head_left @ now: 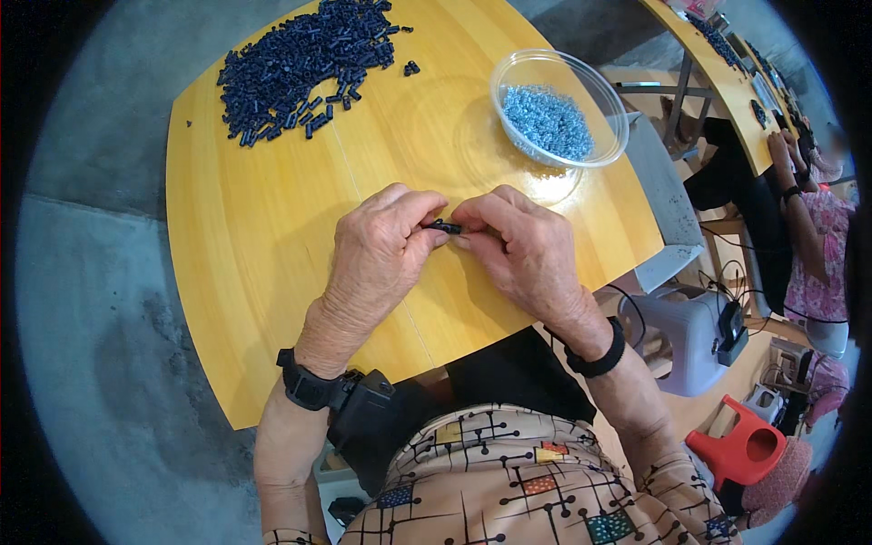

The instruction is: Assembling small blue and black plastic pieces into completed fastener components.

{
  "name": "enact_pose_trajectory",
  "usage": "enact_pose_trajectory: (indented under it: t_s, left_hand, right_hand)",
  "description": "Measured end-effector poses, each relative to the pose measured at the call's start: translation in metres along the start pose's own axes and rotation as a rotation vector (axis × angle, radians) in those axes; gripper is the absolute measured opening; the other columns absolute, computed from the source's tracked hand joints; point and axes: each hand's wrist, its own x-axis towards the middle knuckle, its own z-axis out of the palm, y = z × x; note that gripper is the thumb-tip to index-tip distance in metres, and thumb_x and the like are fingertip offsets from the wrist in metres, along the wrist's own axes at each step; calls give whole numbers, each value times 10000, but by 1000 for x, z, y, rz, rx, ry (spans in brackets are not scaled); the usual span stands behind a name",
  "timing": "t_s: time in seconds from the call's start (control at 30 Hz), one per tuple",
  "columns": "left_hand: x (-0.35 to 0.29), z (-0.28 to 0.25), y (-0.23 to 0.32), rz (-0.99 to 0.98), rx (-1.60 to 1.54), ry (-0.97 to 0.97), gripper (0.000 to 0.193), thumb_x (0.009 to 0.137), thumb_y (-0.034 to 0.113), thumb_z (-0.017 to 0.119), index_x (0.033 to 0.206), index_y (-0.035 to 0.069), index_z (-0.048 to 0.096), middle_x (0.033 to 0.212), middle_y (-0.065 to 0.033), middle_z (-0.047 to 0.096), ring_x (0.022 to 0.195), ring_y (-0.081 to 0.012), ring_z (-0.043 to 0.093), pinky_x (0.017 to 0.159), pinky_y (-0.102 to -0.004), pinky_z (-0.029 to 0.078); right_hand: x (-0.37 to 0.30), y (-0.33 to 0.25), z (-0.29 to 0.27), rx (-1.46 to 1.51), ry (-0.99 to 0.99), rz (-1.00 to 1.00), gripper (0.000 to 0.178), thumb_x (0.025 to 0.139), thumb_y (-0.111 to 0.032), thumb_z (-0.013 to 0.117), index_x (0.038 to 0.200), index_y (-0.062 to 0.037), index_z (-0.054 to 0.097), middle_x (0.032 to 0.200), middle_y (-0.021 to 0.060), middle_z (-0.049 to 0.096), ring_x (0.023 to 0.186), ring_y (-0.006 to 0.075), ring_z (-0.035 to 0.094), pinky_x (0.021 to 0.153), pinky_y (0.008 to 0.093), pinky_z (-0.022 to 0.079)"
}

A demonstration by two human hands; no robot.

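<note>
Both hands meet over the yellow table (272,218), near the person's body. Left hand (374,254): thumb and fingers pinched on the left part of a small black piece (443,226). Right hand (531,256): fingertips closed at its right end; cannot tell whether they also hold something tiny. Two-sided pinch probably steadies so slight a part for fine work. Heap of dark pieces (304,68) lies loose at the far left, likely for easy picking. Clear bowl (607,118) stands far right, presumably to keep the fine bluish bits (548,123) from scattering.
</note>
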Motion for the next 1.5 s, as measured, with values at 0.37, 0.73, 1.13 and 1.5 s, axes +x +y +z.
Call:
enact_pose_trajectory:
  t_s: [0.37, 0.73, 1.13, 1.5]
  left_hand:
    - [3, -9, -3, -54, 18, -46, 206, 670, 11, 737, 855, 10, 646, 735, -81, 608, 634, -152, 609, 580, -260, 482]
    - [-2, -1, -6, -175, -188, 61, 117, 732, -11, 702, 840, -12, 658, 723, -49, 629, 629, -102, 603, 586, -213, 479]
    - [1, 2, -3, 21, -83, 125, 199, 721, -22, 680, 911, 37, 670, 740, -102, 611, 645, -231, 612, 568, -307, 474]
    - [1, 3, 7, 64, -68, 43, 164, 702, -38, 689, 857, 1, 654, 733, -92, 593, 659, -195, 595, 587, -297, 463]
  right_hand:
    - [4, -1, 2, -90, -8, -11, 100, 736, -112, 677, 821, -102, 627, 744, 78, 580, 652, 286, 613, 553, 378, 482]
    - [3, -1, 5, -86, 24, 0, 94, 743, -124, 684, 806, -92, 621, 744, 80, 587, 650, 283, 614, 556, 371, 484]
    - [2, 1, 4, -43, 84, 31, 113, 720, -112, 698, 778, -79, 606, 728, 91, 584, 635, 291, 611, 545, 369, 488]
    - [0, 3, 5, 116, 104, 59, 106, 740, -87, 691, 800, -56, 609, 738, 101, 620, 659, 268, 629, 563, 338, 497]
